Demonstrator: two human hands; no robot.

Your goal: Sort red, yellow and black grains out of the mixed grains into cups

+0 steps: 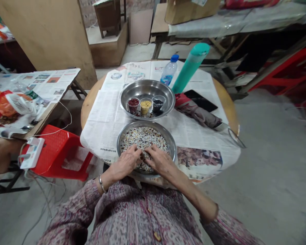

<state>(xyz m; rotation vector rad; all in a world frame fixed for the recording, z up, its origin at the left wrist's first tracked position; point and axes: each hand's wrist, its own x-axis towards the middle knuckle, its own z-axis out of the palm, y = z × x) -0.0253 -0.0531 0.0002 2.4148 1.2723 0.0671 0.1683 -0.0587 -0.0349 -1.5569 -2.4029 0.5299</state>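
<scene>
A steel basin (146, 133) at the table's near side holds a speckled mix of white grains with dark, red and yellow beans. Over its left part, my left hand (129, 159) has its fingers bent down and drawn together at the grains. Opposite it, my right hand (159, 159) reaches in with curled fingers close to the left fingertips. What the fingertips hold is too small to make out. Just behind stands a wider steel basin (148, 85) with three clear cups inside: a cup of red beans (133, 105), a cup of yellow grains (145, 106) and a cup of black beans (157, 104).
Newspaper covers the round table (97, 105). Behind the basins stand a water bottle (169, 69) and a green tumbler (191, 68); a folded umbrella (199, 110) and a black phone (201, 100) lie to the right. A red stool (58, 149) with a power strip (32, 153) is at left.
</scene>
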